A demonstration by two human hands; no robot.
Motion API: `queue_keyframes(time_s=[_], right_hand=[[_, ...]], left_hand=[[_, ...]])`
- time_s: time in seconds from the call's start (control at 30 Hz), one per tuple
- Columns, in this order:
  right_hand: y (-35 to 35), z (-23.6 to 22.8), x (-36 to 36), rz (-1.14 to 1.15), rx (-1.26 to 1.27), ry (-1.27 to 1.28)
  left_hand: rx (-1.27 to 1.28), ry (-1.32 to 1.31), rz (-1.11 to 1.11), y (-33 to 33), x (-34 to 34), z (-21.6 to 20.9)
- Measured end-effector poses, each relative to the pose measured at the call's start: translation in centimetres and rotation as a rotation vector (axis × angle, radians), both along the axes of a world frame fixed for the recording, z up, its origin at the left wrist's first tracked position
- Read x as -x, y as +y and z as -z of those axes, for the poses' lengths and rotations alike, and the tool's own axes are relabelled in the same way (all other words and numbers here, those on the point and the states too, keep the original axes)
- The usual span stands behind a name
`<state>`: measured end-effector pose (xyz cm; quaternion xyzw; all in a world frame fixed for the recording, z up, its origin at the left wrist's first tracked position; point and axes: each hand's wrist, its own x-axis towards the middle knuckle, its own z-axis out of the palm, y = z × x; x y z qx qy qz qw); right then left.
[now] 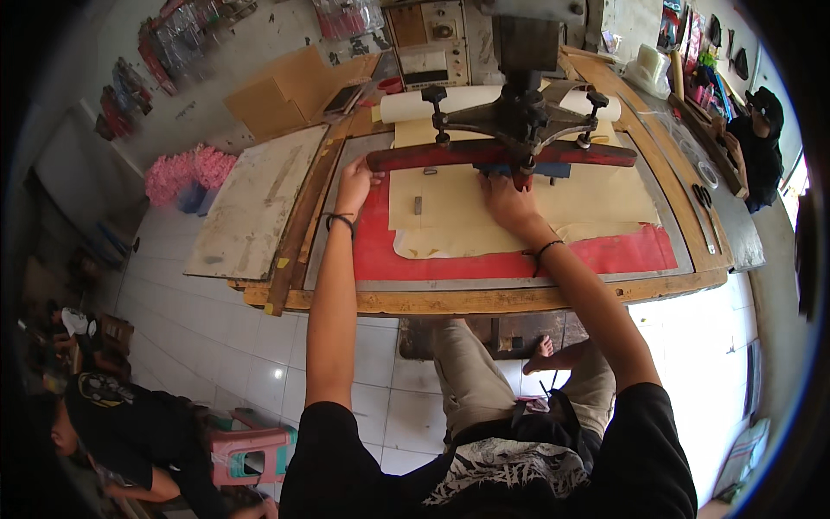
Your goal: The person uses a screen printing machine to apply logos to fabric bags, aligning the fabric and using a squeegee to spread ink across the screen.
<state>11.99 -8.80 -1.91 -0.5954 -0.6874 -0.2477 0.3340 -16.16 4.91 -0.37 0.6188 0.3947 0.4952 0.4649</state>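
A press head with a long red metal bar [415,156] spans the work table, black screw knobs [434,95] on its arms. My left hand [353,186] is at the bar's left end, fingers curled against it. Below the bar's middle, my right hand [510,203] reaches in with its fingers at a dark blue flat piece [545,169]; the fingertips are partly hidden. Under both lie tan sheet material [458,238] with a torn near edge and a red sheet [376,251]. A small metal piece [418,206] rests on the tan sheet.
A worn board [255,203] leans out at the left beside a cardboard box [281,91]. Black scissors [702,197] and tape rolls [707,175] lie at the right. One person [756,147] is at the far right; another [130,432] bends near a pink stool [251,454] at lower left.
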Motion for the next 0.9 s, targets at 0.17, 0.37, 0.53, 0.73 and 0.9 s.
queue_keyframes(time_s=[0.17, 0.37, 0.53, 0.73, 0.9], right_hand=[[-0.8, -1.1, -0.6, 0.067, 0.230, 0.230], [-3.2, -3.6, 0.3, 0.034, 0.404, 0.203], [-5.6, -4.6, -0.7, -0.162, 0.529, 0.109], [-6.0, -4.9, -1.4, -0.229, 0.751, 0.012], [-4.6, -5.5, -1.6, -0.513, 0.749, 0.026]], left_hand=[[-0.471, 0.423, -0.121, 1.0, -2.2, 1.3], [-0.530, 0.518, 0.024, 3.2, -0.8, 0.9], [-0.575, 0.504, 0.073, 4.0, -1.6, 1.3], [-0.508, 0.497, 0.138, 2.6, -1.9, 0.7], [-0.496, 0.546, 0.158, 2.6, -1.0, 0.1]])
